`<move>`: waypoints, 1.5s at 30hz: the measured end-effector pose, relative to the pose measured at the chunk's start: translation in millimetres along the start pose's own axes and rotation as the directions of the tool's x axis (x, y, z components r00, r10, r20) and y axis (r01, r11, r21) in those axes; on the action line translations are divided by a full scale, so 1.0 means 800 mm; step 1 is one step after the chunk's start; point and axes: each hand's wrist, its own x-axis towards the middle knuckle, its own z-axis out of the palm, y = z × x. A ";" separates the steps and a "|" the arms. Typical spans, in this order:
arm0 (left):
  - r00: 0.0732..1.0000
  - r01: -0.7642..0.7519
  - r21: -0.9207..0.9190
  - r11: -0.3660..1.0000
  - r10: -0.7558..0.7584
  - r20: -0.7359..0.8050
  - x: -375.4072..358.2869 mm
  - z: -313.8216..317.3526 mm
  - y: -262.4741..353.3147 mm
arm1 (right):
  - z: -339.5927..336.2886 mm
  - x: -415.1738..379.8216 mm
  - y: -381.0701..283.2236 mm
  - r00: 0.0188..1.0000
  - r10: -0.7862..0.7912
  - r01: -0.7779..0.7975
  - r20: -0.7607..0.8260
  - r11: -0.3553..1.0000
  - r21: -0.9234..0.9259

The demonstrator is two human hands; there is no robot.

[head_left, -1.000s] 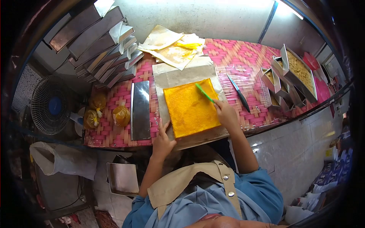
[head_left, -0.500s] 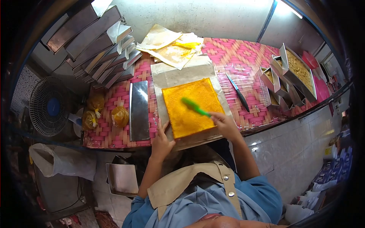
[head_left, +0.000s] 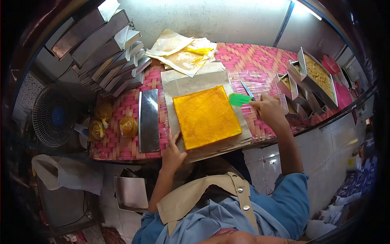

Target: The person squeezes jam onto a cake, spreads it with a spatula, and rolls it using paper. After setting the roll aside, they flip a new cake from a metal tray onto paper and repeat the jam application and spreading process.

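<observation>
A square, orange-yellow cake [head_left: 208, 118] lies flat on brown paper sheets [head_left: 191, 81] at the table's front. My left hand [head_left: 174, 151] rests at its lower left edge, fingers stretched out on the paper and holding nothing. Closed around the handle of a green spatula [head_left: 239, 100] is my right hand [head_left: 269, 109], just off the cake's right side. The spatula's flat green head hangs near the cake's upper right edge. Behind the spatula and my right hand is a knife [head_left: 246, 88]; only its blade and a bit of its handle show.
Left of the paper lies a dark metal slab [head_left: 149, 122], with tied bags of yellow filling [head_left: 128, 126] beside it. Stacked metal pans [head_left: 109, 44] stand at the back left. Used paper sheets [head_left: 178, 49] lie behind. Filled baking tins [head_left: 319, 77] are at the right.
My right hand has moved right and up with the spatula, from over the cake's middle to beyond its right edge. The left hand stays in place.
</observation>
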 end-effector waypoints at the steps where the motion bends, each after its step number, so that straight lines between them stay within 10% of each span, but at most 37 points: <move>1: 0.999 0.031 -0.013 0.999 -0.031 0.011 0.000 -0.001 0.002 | 0.006 0.001 0.002 1.000 -0.003 0.003 -0.002 1.000 0.001; 4: 1.000 -0.001 0.024 1.000 0.002 -0.008 -0.001 -0.002 0.005 | 0.000 0.008 -0.002 0.995 -0.081 0.064 -0.066 0.972 -0.228; 7: 1.000 -0.005 0.006 1.000 0.005 0.005 0.000 -0.003 0.003 | -0.012 0.020 -0.008 0.992 0.097 -0.103 -0.078 0.992 -0.073; 9: 1.000 0.006 0.000 1.000 -0.006 0.016 0.000 -0.001 0.000 | 0.019 0.029 -0.004 0.969 0.242 -0.198 -0.057 0.891 0.409; 17: 1.000 -0.009 0.016 1.000 0.009 0.002 -0.001 -0.002 0.000 | 0.112 0.053 -0.016 0.922 0.365 -0.355 0.131 0.660 0.662; 22: 1.000 -0.003 0.011 1.000 0.003 -0.008 -0.001 -0.001 0.002 | 0.066 0.028 -0.024 0.874 0.254 -0.452 0.415 0.110 0.885; 29: 0.999 -0.029 0.001 1.000 0.029 -0.024 -0.001 0.000 0.001 | 0.084 -0.076 -0.048 0.875 0.439 -0.398 0.203 0.414 0.819; 31: 0.999 -0.034 0.025 0.999 0.034 -0.019 0.000 0.000 -0.001 | 0.094 -0.089 -0.067 0.933 0.346 -0.190 -0.100 0.709 0.679; 37: 1.000 -0.026 -0.027 0.999 0.027 0.003 -0.001 0.002 -0.004 | 0.081 -0.112 -0.128 0.958 0.282 -0.160 -0.059 0.691 0.705; 41: 0.999 -0.047 0.004 0.999 0.047 -0.023 -0.005 -0.001 -0.005 | 0.076 -0.118 -0.146 0.988 0.142 -0.128 0.058 0.555 0.822; 43: 0.990 -0.075 -0.026 0.997 0.078 0.117 -0.008 -0.017 -0.005 | 0.059 -0.108 -0.148 0.827 0.075 -0.551 0.557 -0.095 0.829; 45: 0.980 -0.118 -0.031 0.992 0.122 0.156 -0.012 -0.033 -0.003 | 0.055 -0.091 -0.135 0.856 0.103 -0.491 0.507 -0.146 0.859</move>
